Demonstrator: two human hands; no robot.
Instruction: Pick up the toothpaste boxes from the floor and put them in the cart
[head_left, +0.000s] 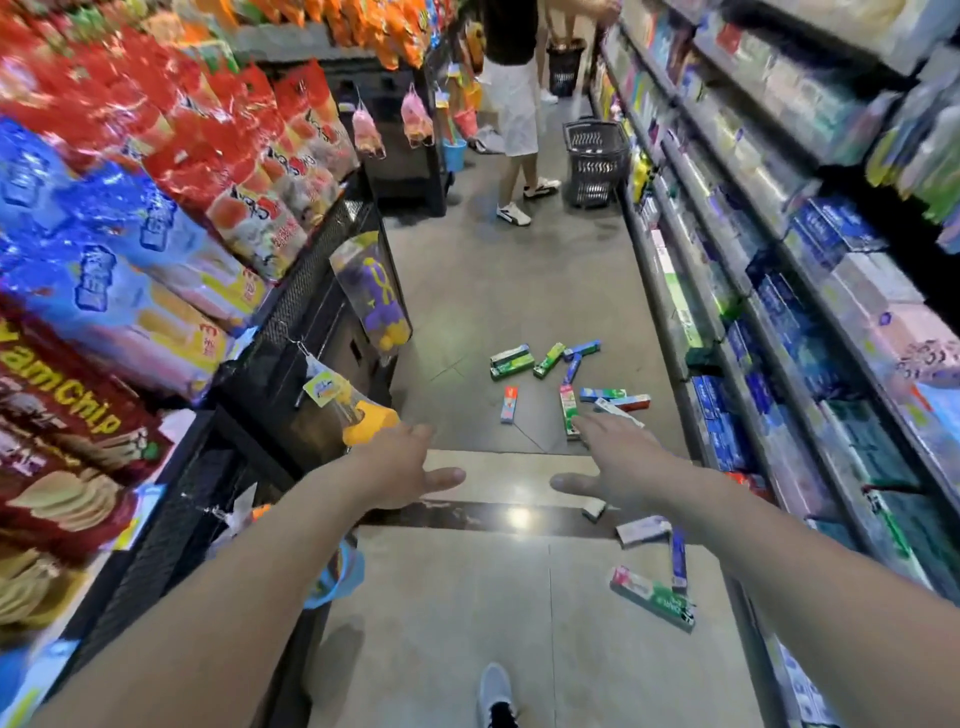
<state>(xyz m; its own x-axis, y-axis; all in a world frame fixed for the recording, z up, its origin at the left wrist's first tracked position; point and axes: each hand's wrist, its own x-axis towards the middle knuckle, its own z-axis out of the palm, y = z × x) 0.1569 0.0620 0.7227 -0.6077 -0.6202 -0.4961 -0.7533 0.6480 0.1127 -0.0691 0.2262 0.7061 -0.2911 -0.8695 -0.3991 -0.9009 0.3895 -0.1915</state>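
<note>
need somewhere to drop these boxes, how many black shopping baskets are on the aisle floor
2. One black basket stands on the floor beside the right-hand shelves, near a person in white shorts. A second basket is farther down the aisle. Others may be hidden.

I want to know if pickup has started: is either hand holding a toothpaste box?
No: the left hand and right hand are both stretched out with open fingers, and the toothpaste boxes lie on the floor.

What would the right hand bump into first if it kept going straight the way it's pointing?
Probably the toothpaste boxes on the floor. The right hand is open, its fingers pointing toward the far cluster, with the long green and red box nearest in that line. Depth is unclear, since the hand looks well above the floor.
</note>
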